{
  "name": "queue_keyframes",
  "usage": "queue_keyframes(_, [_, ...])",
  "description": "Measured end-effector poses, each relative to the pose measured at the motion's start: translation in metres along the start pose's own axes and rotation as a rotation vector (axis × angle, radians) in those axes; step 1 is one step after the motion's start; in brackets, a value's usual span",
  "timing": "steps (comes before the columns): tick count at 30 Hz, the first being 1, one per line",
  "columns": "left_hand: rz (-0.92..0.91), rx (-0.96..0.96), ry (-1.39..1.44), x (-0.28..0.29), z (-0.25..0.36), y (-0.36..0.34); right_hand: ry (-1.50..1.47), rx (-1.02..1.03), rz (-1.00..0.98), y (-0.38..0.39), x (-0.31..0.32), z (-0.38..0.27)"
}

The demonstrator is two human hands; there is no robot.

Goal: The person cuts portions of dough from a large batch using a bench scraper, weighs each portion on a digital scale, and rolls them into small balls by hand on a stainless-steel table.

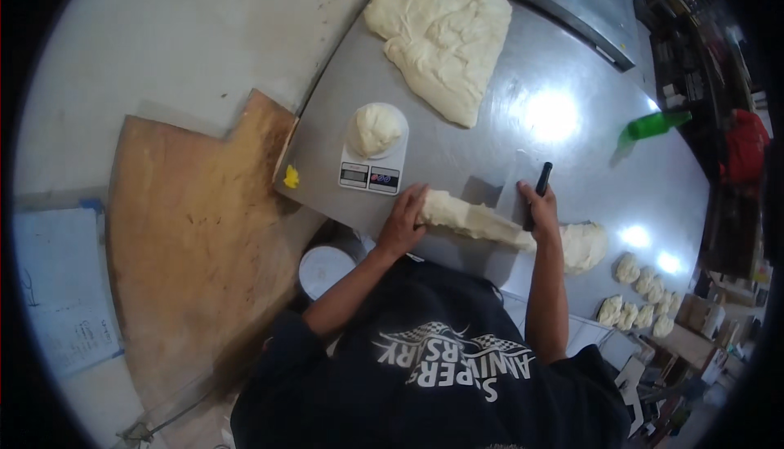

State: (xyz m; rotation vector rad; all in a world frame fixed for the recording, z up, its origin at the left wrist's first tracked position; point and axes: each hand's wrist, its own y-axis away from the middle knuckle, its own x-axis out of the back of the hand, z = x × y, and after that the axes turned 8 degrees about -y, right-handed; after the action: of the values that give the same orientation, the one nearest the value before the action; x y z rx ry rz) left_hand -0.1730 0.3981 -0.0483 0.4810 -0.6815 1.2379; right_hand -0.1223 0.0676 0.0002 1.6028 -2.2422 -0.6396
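A long strip of pale dough lies across the near side of the steel table. My left hand grips its left end, with the fingers partly hidden against the dough. My right hand is closed around the black handle of a dough scraper. Its broad, shiny blade is hard to make out against the steel, just over the strip's right part. Beyond my right wrist sits a thicker lump of dough. A round dough piece rests on a white kitchen scale ahead of my left hand.
A large dough mass spreads over the far side of the steel table. Several small dough pieces sit at the right edge. A green bottle lies far right. By the left corner are a wooden board and a white-lidded bucket.
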Motion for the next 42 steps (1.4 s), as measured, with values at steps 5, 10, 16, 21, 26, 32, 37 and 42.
queue_keyframes(5, [0.119,0.149,0.283,-0.006,-0.018,0.015,0.252,0.215,-0.092,0.063,-0.050,0.039])
queue_keyframes(10, [0.130,0.137,0.275,-0.002,-0.034,0.017,0.611,0.428,-0.187,0.092,-0.111,0.055])
queue_keyframes(16, [0.123,0.029,0.221,0.005,-0.049,0.019,0.936,0.465,-0.142,0.107,-0.156,0.074])
queue_keyframes(21, [0.044,-0.050,0.095,0.024,-0.048,0.016,1.010,0.510,-0.032,0.111,-0.183,0.105])
queue_keyframes(26, [-0.019,-0.192,0.124,0.039,-0.059,-0.005,0.915,0.504,0.031,0.101,-0.192,0.104])
queue_keyframes(32, [0.195,-0.300,0.068,0.106,-0.052,-0.068,0.828,0.405,0.018,0.094,-0.182,0.106])
queue_keyframes(37, [0.383,-0.303,-0.320,0.134,-0.071,-0.114,0.724,0.327,-0.048,0.092,-0.176,0.102])
queue_keyframes(42, [0.420,-0.295,-0.264,0.105,-0.032,-0.060,0.011,0.021,-0.177,0.104,-0.151,0.076])
